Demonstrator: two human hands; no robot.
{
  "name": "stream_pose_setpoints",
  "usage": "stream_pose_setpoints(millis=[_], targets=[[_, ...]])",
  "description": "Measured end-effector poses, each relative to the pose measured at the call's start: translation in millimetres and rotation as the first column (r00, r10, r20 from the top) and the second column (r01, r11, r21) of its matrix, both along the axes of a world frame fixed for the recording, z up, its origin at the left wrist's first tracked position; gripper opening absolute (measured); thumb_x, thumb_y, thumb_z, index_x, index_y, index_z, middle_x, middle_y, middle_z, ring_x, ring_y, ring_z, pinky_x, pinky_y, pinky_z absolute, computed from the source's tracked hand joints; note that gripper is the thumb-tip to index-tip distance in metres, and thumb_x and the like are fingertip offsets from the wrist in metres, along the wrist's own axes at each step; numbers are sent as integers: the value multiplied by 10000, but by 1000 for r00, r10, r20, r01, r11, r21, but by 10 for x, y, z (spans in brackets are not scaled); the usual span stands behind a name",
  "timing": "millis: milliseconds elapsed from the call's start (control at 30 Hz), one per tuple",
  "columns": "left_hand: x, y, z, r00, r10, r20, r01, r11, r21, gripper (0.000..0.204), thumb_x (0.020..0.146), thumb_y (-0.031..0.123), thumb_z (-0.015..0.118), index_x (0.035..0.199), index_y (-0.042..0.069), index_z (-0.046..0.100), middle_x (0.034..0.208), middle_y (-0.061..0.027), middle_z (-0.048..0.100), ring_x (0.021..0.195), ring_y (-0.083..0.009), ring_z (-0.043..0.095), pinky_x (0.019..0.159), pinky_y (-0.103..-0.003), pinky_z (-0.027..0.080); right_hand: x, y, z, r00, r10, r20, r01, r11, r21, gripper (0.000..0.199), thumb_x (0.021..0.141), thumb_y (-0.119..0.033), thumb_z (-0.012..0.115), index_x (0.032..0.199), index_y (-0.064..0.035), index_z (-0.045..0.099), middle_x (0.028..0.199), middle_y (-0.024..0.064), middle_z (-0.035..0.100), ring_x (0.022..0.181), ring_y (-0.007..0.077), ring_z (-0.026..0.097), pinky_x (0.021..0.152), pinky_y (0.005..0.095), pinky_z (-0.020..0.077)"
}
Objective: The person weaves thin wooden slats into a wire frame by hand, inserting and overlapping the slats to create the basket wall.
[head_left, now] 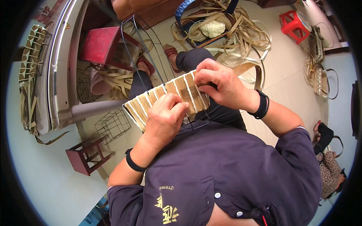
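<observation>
A partly woven panel of tan straw strips [151, 98] on a black wire frame [130, 45] rests on my lap. My left hand [164, 117] grips the near edge of the panel, fingers curled over the strips. My right hand [217, 84] pinches a strip at the panel's right end, above the weave. A long loose strip [247, 67] curves away from under my right hand toward the floor. A black band sits on each wrist.
Loose straw strips and a ball of pale cord [213, 28] lie on the tiled floor ahead. A red stool [102, 45] and small wire cages [113, 124] stand left, a dark red stool [85, 156] nearer. A red plastic stool [292, 24] and another person [330, 162] are at right.
</observation>
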State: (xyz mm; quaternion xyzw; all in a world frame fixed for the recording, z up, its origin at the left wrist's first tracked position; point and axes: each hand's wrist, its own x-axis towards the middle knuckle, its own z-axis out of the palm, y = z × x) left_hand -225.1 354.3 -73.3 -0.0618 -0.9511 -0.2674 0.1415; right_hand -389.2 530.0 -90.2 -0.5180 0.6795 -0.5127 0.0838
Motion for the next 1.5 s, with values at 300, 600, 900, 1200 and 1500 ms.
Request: stream_pose_setpoints(millis=[300,600,900,1200,1500], targets=[[27,19,28,1000,-15,-4,15,994,-112,135,826,89,788,945,92,726,857,-63,620,760,-257,639,661,-375,509,-432,300,168,995,89,-51,-63,924,378,196,801,-151,794,915,-28,693,854,126,694,807,329,701,701,412,550],[77,-3,8,1000,-21,-17,19,995,-93,178,832,66,783,1002,71,728,917,-81,657,796,-267,664,688,-372,533,-390,119,217,996,52,73,-79,895,438,124,768,-52,802,836,-23,703,754,111,683,699,264,671,650,357,518],[175,-16,-2,998,64,-13,-61,989,132,222,827,-9,776,1038,50,746,1054,-118,756,875,-269,724,720,-344,574,-389,70,300,994,32,102,-80,856,510,135,739,-38,814,806,-11,700,708,117,681,670,248,669,638,348,512],[211,-35,28,995,51,87,-71,966,250,185,848,-6,764,1024,49,756,1109,-122,766,877,-253,733,679,-318,566,-476,82,96,986,81,146,-135,901,413,120,755,-59,804,803,-16,703,681,116,676,644,232,668,624,349,519],[208,10,27,996,86,-1,-86,993,87,150,839,24,781,984,26,739,1057,-150,753,888,-312,736,752,-369,596,-381,48,109,991,49,128,-94,921,378,121,760,-5,792,821,-11,688,724,83,672,678,194,649,661,319,512]])
